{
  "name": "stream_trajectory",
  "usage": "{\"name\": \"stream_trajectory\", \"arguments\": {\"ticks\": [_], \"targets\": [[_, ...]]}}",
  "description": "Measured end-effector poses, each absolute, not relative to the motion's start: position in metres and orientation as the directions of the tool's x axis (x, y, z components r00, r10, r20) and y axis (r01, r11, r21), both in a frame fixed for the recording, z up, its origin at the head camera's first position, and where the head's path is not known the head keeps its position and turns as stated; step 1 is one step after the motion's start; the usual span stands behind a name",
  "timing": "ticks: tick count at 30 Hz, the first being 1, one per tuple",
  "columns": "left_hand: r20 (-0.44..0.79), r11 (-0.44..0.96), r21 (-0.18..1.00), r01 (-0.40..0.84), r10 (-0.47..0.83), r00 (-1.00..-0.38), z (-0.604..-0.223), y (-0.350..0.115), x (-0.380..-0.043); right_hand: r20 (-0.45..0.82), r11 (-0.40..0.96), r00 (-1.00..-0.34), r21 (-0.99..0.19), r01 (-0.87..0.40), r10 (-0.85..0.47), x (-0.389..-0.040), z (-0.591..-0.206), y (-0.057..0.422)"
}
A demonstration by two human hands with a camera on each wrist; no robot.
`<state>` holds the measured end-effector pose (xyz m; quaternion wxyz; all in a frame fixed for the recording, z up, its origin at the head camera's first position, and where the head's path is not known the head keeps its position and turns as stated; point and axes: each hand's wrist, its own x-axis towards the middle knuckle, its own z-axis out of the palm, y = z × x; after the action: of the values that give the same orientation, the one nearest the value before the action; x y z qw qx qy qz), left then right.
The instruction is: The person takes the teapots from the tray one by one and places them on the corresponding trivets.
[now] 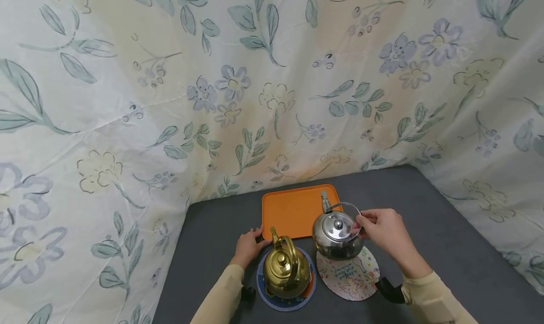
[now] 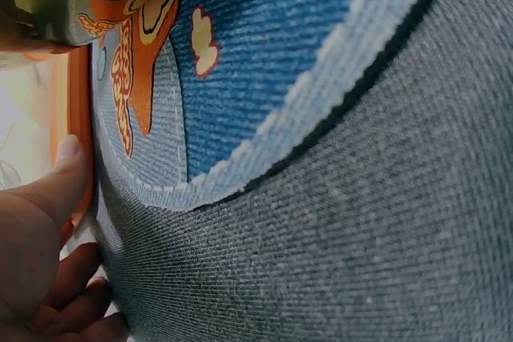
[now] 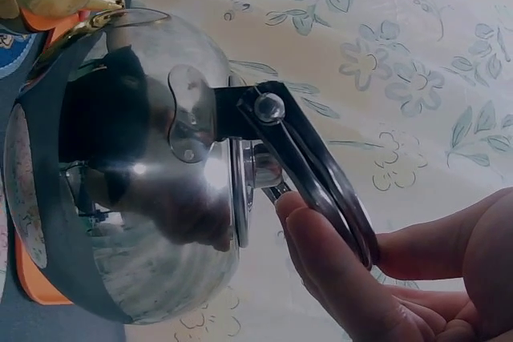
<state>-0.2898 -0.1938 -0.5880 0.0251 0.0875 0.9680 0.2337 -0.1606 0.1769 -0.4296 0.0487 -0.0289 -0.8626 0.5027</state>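
My right hand [image 1: 388,232] pinches the thin hoop handle [image 3: 333,178] of a shiny silver kettle [image 1: 337,243]. The kettle seems raised over the far part of a round pink-patterned mat [image 1: 352,279], and it overlaps the near right corner of an orange tray [image 1: 293,210]. At the tray's near left corner, my left hand [image 1: 248,247] touches the rim, the thumb [image 2: 64,170] lying along it. Between the hands a gold kettle [image 1: 284,279] stands on a round blue mat [image 1: 284,307], hiding the mat's middle.
A dark grey cloth-covered table [image 1: 212,248] lies under everything. Behind it and at both sides hangs a floral curtain [image 1: 272,102], close to the table's far edge. Dark straps [image 1: 390,290] are at the wrists.
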Motion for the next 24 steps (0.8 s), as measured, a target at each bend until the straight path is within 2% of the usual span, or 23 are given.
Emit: {"name": "stream_trajectory", "arguments": {"ticks": [24], "targets": [[0.001, 0.872, 0.457, 0.175, 0.196, -0.981, -0.590, -0.196, -0.291, 0.009, 0.515, -0.988, -0.854, 0.071, 0.151, -0.146, -0.452, 0.180]]}}
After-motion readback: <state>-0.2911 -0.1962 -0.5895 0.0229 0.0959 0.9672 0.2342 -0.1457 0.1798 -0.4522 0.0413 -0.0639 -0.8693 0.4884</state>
